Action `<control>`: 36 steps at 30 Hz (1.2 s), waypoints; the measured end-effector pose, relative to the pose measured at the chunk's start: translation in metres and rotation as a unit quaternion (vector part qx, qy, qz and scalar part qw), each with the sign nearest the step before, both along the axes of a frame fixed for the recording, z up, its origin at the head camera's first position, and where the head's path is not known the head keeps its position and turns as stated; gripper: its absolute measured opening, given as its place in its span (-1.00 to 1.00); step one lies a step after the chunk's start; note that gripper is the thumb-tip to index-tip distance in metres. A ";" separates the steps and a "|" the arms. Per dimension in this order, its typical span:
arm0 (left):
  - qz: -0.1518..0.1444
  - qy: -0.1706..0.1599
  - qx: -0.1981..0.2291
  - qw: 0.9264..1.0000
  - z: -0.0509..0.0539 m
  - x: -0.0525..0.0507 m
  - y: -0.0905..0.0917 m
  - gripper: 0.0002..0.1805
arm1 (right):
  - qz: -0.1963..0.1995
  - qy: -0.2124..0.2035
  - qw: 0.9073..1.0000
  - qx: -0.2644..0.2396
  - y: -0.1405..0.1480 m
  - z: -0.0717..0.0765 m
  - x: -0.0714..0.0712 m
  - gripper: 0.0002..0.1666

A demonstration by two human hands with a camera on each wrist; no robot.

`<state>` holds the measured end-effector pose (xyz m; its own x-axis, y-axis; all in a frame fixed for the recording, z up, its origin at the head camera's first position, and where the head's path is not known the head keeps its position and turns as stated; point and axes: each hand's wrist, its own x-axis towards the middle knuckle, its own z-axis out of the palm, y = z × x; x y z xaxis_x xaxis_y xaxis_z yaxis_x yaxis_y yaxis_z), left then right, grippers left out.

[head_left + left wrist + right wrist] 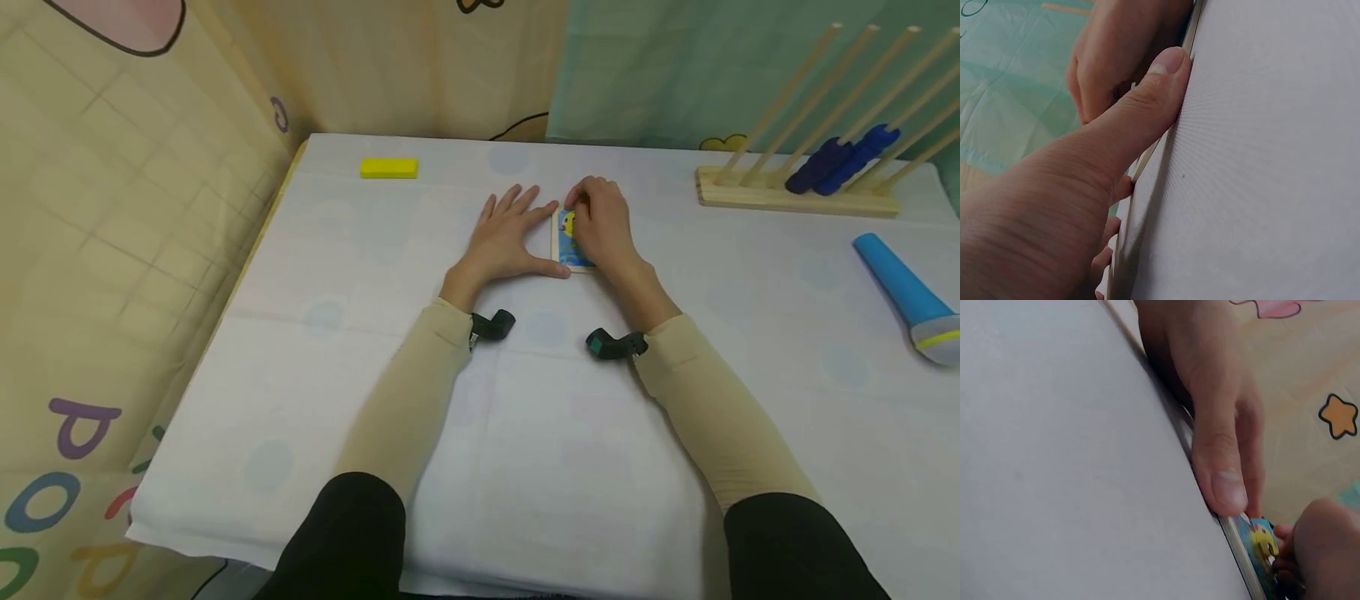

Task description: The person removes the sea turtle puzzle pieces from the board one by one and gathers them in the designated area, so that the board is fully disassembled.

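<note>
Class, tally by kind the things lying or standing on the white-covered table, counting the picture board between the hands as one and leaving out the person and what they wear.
Picture board: 1
Yellow block: 1
Wooden peg rack: 1
Dark blue pieces at the rack: 2
Toy microphone: 1
Total: 6
</note>
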<state>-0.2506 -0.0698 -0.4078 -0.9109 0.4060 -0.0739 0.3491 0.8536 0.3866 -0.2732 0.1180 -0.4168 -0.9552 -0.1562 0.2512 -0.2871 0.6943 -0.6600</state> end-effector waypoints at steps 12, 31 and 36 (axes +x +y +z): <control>-0.005 0.003 -0.003 1.000 0.002 0.000 -0.001 0.22 | 0.058 -0.035 0.994 -0.091 0.032 0.009 0.007 -0.70; -0.005 -0.006 0.011 1.000 0.001 0.001 0.001 0.23 | -0.121 -0.051 0.984 -0.117 0.116 0.010 0.022 -0.64; -0.003 -0.004 0.009 1.000 0.001 0.001 0.001 0.24 | -0.125 -0.021 0.988 -0.083 0.117 0.005 0.022 -0.62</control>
